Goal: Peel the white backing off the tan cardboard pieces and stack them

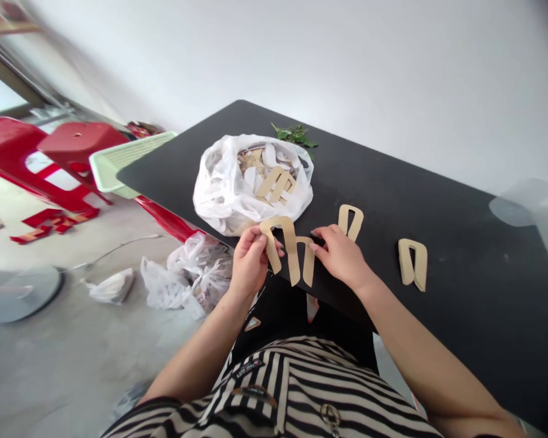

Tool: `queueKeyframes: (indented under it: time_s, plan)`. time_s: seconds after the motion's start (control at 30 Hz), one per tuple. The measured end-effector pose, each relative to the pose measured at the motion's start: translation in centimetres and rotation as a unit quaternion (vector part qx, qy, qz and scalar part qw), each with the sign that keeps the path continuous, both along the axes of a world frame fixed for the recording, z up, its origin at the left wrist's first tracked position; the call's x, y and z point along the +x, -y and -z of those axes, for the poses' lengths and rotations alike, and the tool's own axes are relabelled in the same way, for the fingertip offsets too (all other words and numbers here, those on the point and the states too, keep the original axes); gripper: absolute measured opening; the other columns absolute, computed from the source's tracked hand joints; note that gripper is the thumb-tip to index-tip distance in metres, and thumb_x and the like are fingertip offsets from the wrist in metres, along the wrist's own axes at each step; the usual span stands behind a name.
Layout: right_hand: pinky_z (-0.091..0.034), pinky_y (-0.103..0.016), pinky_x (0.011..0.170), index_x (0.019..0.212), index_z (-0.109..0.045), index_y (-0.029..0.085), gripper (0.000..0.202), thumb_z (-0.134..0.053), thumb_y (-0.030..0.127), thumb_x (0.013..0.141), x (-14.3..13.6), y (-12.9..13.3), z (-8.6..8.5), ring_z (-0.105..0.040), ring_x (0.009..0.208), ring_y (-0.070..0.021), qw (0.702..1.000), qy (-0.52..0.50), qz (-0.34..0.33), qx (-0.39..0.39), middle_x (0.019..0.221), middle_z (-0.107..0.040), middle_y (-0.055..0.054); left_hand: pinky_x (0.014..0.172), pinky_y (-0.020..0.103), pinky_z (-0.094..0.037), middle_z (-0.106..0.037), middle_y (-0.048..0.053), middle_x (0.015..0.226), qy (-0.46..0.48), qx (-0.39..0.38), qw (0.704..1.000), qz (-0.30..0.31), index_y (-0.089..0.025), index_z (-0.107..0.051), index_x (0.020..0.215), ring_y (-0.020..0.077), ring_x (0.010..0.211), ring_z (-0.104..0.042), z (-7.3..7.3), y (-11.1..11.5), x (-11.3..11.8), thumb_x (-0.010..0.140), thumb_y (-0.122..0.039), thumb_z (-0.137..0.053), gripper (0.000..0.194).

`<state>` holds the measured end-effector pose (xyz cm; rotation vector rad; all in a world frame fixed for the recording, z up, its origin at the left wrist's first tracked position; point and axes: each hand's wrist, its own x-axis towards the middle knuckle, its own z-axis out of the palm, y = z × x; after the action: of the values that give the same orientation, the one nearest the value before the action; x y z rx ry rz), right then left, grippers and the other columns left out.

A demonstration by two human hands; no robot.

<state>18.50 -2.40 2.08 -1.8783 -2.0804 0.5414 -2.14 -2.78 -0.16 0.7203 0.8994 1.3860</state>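
Note:
My left hand (251,260) pinches one leg of a beige U-shaped cutout (292,252), which looks like card or thin board, above the table's front edge. My right hand (340,252) has its thumb and fingers closed on a smaller-looking beige U-shaped cutout (309,264). The two pieces meet or overlap between my hands; whether they are joined I cannot tell. Just beyond my right hand lies a loose U-shaped cutout (356,224). Farther right is a small stack of such cutouts (421,267). A white plastic bag (214,191) full of cutouts and scraps stands behind my left hand.
The black table (475,292) runs along a white wall. Green leaves (296,135) lie behind the bag. To the left are red stools (77,143), a pale green basket (128,155), tied plastic bags (196,274) on the floor and a round stand base (25,298).

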Motion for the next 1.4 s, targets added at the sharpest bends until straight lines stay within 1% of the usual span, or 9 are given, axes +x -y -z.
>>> queueKeyframes:
  time_s: [0.17,0.27,0.43,0.53,0.63,0.83,1.0,1.2,1.4]
  plan:
    - [-0.047,-0.034,0.076,0.094,-0.061,0.023,0.003,-0.062,0.021,0.091,-1.3,-1.7,0.4,-0.064,0.101,-0.0252,0.999,-0.007,-0.035,-0.02,0.107,-0.064,-0.008,0.057,0.024,-0.053,-0.071,-0.001,0.073,0.008,-0.011,1.0,0.019,-0.021,-0.054,0.099,0.0143,0.058,-0.067,0.2,-0.2,-0.2,0.085,-0.033,-0.069,0.023]
    - [-0.047,-0.033,0.077,0.093,-0.059,0.024,0.007,-0.059,0.017,0.091,-0.3,-1.9,0.3,-0.066,0.093,-0.0212,0.998,-0.042,-0.036,-0.036,0.099,-0.068,-0.003,0.06,0.024,-0.054,-0.072,-0.001,0.074,0.013,-0.015,0.999,0.026,-0.021,-0.054,0.098,0.0144,0.06,-0.068,0.4,-0.4,-0.3,0.086,-0.033,-0.07,0.023]
    - [-0.051,-0.034,0.083,0.099,-0.061,0.025,0.011,-0.057,0.021,0.09,4.6,-3.2,-1.3,-0.068,0.09,-0.0191,0.993,-0.115,0.003,-0.016,0.098,-0.072,-0.002,0.06,0.025,-0.054,-0.073,0.001,0.075,0.008,-0.017,0.999,0.042,-0.021,-0.054,0.099,0.0154,0.061,-0.069,0.4,-0.6,-0.3,0.088,-0.033,-0.069,0.022]
    - [-0.052,-0.035,0.081,0.095,-0.062,0.024,0.008,-0.06,0.025,0.087,7.9,-4.8,-2.6,-0.068,0.087,-0.0199,0.992,-0.121,0.044,0.004,0.096,-0.072,-0.003,0.06,0.025,-0.054,-0.073,0.001,0.074,0.007,-0.016,0.999,0.045,-0.021,-0.055,0.098,0.0154,0.061,-0.069,0.3,-0.7,-0.2,0.088,-0.033,-0.069,0.021]
    - [-0.052,-0.035,0.08,0.096,-0.064,0.024,0.011,-0.062,0.027,0.086,9.9,-6.6,-3.1,-0.068,0.085,-0.02,0.992,-0.113,0.062,0.015,0.096,-0.072,-0.004,0.061,0.026,-0.054,-0.073,0.001,0.074,0.005,-0.018,0.999,0.043,-0.021,-0.055,0.098,0.0154,0.061,-0.069,0.2,-0.9,0.0,0.088,-0.034,-0.069,0.021]
    - [-0.054,-0.035,0.08,0.092,-0.066,0.022,0.012,-0.06,0.019,0.082,12.4,-10.1,-1.6,-0.068,0.082,-0.019,0.991,-0.099,0.088,-0.014,0.092,-0.073,-0.004,0.063,0.027,-0.055,-0.073,0.0,0.074,-0.012,-0.019,0.999,0.041,-0.02,-0.057,0.098,0.0148,0.061,-0.069,0.4,-1.0,0.1,0.087,-0.034,-0.071,0.023]
    - [-0.054,-0.034,0.076,0.089,-0.067,0.021,0.013,-0.06,0.015,0.08,13.9,-11.8,-0.2,-0.067,0.078,-0.0185,0.992,-0.082,0.086,-0.034,0.085,-0.073,-0.004,0.063,0.027,-0.056,-0.072,0.0,0.075,-0.024,-0.022,0.998,0.047,-0.021,-0.058,0.098,0.0157,0.063,-0.07,0.3,-1.0,0.2,0.087,-0.034,-0.071,0.021]
    - [-0.053,-0.034,0.076,0.092,-0.071,0.021,0.017,-0.063,0.014,0.079,14.6,-12.0,1.0,-0.067,0.078,-0.0198,0.995,-0.037,0.085,-0.036,0.087,-0.074,-0.005,0.061,0.028,-0.057,-0.074,0.001,0.075,-0.032,-0.026,0.998,0.042,-0.021,-0.058,0.096,0.016,0.061,-0.07,0.1,-1.1,0.4,0.086,-0.035,-0.072,0.023]
    - [-0.05,-0.04,0.091,0.099,-0.075,0.022,0.02,-0.063,0.019,0.083,15.1,-11.3,0.8,-0.067,0.093,-0.0229,0.998,-0.011,0.069,-0.012,0.106,-0.075,-0.008,0.06,0.025,-0.056,-0.074,0.001,0.074,-0.04,-0.044,0.997,0.045,-0.02,-0.057,0.098,0.0147,0.059,-0.069,-0.2,-1.1,0.5,0.086,-0.035,-0.071,0.024]
